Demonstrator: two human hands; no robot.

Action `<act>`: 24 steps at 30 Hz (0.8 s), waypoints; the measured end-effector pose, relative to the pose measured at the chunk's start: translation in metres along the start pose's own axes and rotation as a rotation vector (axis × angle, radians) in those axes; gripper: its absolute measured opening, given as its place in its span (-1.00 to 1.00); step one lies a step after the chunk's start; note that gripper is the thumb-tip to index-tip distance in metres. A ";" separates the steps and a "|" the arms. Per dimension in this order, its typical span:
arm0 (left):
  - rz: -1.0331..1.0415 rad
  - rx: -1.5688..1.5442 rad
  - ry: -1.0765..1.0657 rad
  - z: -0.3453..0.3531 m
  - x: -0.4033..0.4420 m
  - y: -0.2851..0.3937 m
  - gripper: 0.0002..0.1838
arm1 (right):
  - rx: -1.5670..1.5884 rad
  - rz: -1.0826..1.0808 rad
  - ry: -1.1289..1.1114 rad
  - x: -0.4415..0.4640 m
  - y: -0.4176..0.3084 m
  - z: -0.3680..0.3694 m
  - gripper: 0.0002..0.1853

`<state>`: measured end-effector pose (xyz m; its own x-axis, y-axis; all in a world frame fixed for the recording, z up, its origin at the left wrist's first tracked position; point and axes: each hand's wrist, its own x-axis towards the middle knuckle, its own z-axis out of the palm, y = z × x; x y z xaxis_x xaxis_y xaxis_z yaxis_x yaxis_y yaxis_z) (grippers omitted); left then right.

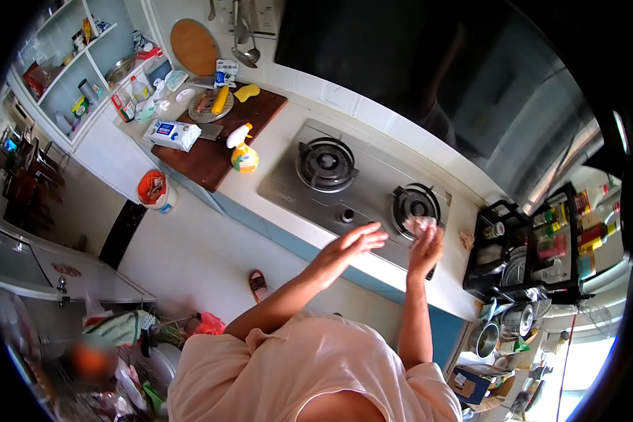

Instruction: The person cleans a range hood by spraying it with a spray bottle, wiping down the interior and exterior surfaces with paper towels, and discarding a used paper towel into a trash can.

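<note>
My left hand [352,245] is held above the front edge of the gas stove [278,186], fingers stretched out and nothing in them. To its right, my right hand [426,252] is raised near the right burner [416,202]. Its fingers are closed on a crumpled whitish wipe [420,224], partly hidden by the fingers. The left burner [327,163] has a black pan support on it. A spray bottle [245,157] with an orange and white nozzle stands on the counter left of the stove.
A dark red board [190,167] bears a pack of wipes [171,134], a cleaver and a plate with yellow food. A black rack [487,211] with jars stands right of the stove. Below the counter, a bucket [167,204] sits on the floor. The dark range hood [429,77] hangs above.
</note>
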<state>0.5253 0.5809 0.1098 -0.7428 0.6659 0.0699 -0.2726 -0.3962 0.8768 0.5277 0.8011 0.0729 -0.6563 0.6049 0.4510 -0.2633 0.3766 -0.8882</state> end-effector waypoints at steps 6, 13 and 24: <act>0.118 -0.055 0.334 -0.157 -0.038 0.077 -0.54 | 0.189 0.388 -0.063 -0.018 -0.016 0.103 -0.67; 0.063 -0.096 0.478 -0.273 -0.046 0.120 -0.56 | 0.218 0.121 -0.132 0.021 0.003 0.207 -0.80; 0.182 -0.090 0.572 -0.375 -0.002 0.158 -0.63 | -0.112 0.029 -0.191 0.130 -0.014 0.299 -0.87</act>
<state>0.2546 0.2801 0.0694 -0.9864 0.1468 -0.0741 -0.1427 -0.5403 0.8293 0.2350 0.6647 0.1181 -0.7871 0.4773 0.3908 -0.1688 0.4427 -0.8806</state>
